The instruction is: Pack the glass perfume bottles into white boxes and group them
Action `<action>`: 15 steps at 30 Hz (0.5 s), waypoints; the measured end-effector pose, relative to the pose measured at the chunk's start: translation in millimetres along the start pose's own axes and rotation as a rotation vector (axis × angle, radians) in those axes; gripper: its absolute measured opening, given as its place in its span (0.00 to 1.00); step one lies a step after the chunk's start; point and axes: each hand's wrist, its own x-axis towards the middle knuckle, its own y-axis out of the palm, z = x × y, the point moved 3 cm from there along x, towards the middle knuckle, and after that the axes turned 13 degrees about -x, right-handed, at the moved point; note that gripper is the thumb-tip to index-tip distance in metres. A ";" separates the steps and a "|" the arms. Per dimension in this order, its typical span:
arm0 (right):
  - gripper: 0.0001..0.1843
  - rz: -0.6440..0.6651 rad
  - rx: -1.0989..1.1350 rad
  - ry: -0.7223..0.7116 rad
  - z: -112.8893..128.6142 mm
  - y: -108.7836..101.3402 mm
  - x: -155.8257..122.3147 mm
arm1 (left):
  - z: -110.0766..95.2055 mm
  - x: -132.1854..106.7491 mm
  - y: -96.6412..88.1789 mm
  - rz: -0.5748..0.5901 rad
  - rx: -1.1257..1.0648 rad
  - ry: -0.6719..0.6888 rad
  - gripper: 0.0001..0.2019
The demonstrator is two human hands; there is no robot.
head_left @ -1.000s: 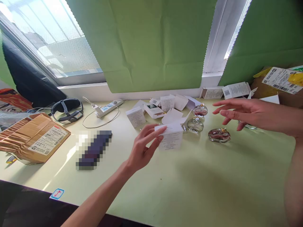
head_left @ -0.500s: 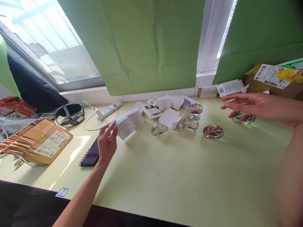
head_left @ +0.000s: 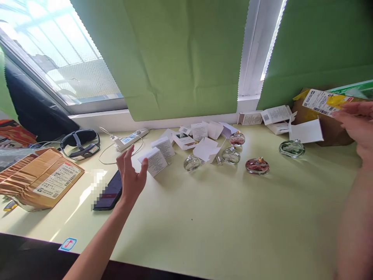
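Observation:
My left hand (head_left: 131,177) hovers open above the pale green table (head_left: 221,221), fingers spread, just left of a small white printed box (head_left: 154,161) that rests on the table. My right hand (head_left: 357,126) is at the far right edge, its fingers on a brown cardboard box (head_left: 326,128) with a shipping label; how it grips is not clear. Several round glass perfume bottles lie between the hands: a clear one (head_left: 192,163), another clear one (head_left: 231,155), a pink one (head_left: 257,166), and one (head_left: 291,148) near the right.
More white boxes (head_left: 201,134) are scattered by the window sill. A phone (head_left: 109,191) lies beside my left hand. A taped cardboard parcel (head_left: 40,179), a black headband (head_left: 81,140) and a power strip (head_left: 128,138) occupy the left side.
My left hand carried the white box leftward, set it on the table and let go. My right hand drew back to the right, onto the cardboard box.

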 end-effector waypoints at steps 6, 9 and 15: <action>0.40 0.014 -0.040 0.375 -1.8 4.0 -13.9 | -65.2 34.2 13.7 0.049 -0.232 0.184 0.22; 0.36 0.018 0.026 0.322 3.7 7.6 -10.4 | -92.4 55.4 43.1 0.349 -0.308 0.146 0.16; 0.28 0.105 0.230 0.149 31.9 7.5 -11.3 | -93.9 100.0 131.7 0.720 -0.092 0.090 0.14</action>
